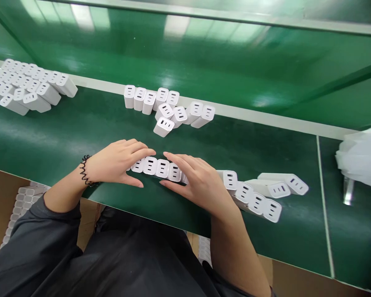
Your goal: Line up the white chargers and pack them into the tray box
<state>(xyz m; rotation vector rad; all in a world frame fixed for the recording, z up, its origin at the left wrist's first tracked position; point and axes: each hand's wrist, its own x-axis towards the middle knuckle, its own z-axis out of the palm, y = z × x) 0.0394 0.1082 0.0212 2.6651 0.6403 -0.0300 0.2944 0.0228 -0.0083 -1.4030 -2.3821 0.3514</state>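
Note:
A short row of white chargers [162, 168] stands on the green bench in front of me, their port faces turned up. My left hand [122, 160] cups the row's left end, fingers along the far side and thumb on the near side. Around the right end, my right hand [198, 177] curves the same way, its palm hiding some of the row. Just right of that hand, more white chargers [256, 202] stand in a slanting line, and two others [292, 184] lean beside them.
Against the back ledge [266, 119] stands a loose group of white chargers [163, 127]. A denser block of chargers [27, 84] fills the far left. At the right edge sits a translucent white plastic bag [363, 156]. Below the bench, a box of white pieces [21, 206] shows at left.

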